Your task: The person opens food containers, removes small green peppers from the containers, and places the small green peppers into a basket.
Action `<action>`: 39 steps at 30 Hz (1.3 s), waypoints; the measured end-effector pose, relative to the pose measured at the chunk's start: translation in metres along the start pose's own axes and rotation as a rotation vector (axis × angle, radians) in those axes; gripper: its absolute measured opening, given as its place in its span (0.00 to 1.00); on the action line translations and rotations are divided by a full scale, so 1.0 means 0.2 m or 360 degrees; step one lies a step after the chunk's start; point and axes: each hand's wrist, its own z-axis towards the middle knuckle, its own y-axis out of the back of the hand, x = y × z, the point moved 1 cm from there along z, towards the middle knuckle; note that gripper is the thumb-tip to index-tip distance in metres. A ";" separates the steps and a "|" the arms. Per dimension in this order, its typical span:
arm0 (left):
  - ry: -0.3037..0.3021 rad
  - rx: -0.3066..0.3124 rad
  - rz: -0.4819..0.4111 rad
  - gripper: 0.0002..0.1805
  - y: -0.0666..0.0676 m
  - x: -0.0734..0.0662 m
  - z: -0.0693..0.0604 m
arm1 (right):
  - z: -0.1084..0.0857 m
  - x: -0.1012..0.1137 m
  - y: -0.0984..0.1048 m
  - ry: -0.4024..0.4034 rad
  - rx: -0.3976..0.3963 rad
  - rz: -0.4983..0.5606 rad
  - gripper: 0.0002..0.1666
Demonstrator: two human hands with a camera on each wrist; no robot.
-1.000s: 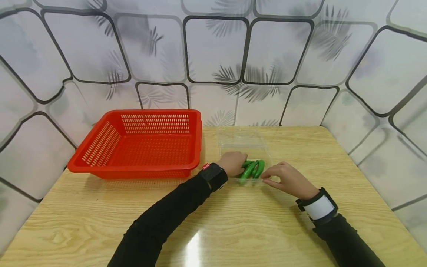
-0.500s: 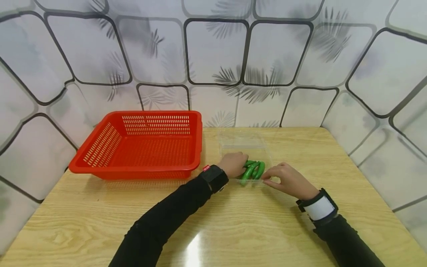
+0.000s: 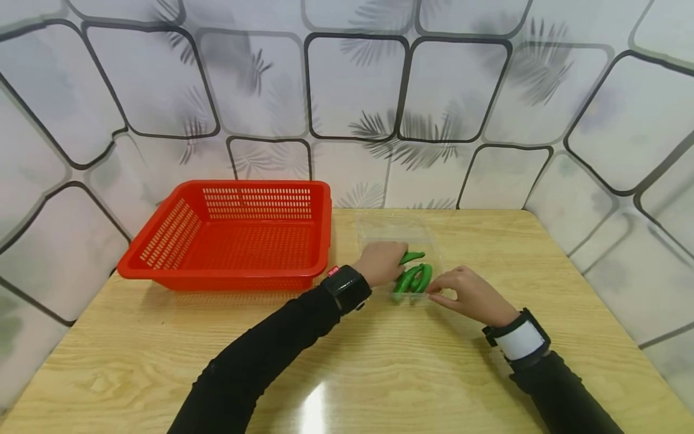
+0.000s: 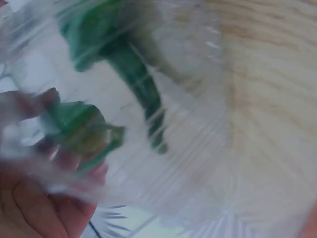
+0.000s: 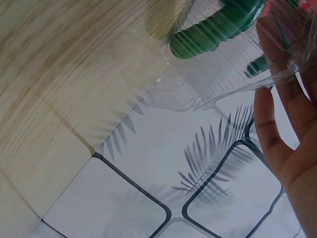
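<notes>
A clear plastic box [image 3: 438,265] with its lid [image 3: 393,226] folded back stands on the table, right of centre. My left hand [image 3: 381,263] reaches into it and pinches a green chili pepper [image 3: 413,257], also seen through the plastic in the left wrist view, where the fingers curl around this held pepper [image 4: 81,121]. Several more green chili peppers [image 3: 408,279] lie in the box's near part. At the near right corner, my right hand [image 3: 470,294] pinches the box rim. In the right wrist view, its thumb and finger sit on either side of the clear wall [image 5: 213,74].
A red slotted basket [image 3: 228,274] stands to the left, behind the left forearm, with no contents visible. The wooden table [image 3: 390,374] meets a patterned wall [image 3: 347,90] at the back and right. Both wrists wear black straps.
My left hand has separated one chili pepper from the pile and shifted it slightly up and away. The right hand stays at the box's corner. The view has shifted slightly.
</notes>
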 end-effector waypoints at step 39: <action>-0.0209 0.0032 -0.0013 0.09 0.59 0.42 -0.27 | 0.00 0.01 0.01 0.0001 0.0001 -0.0005 0.06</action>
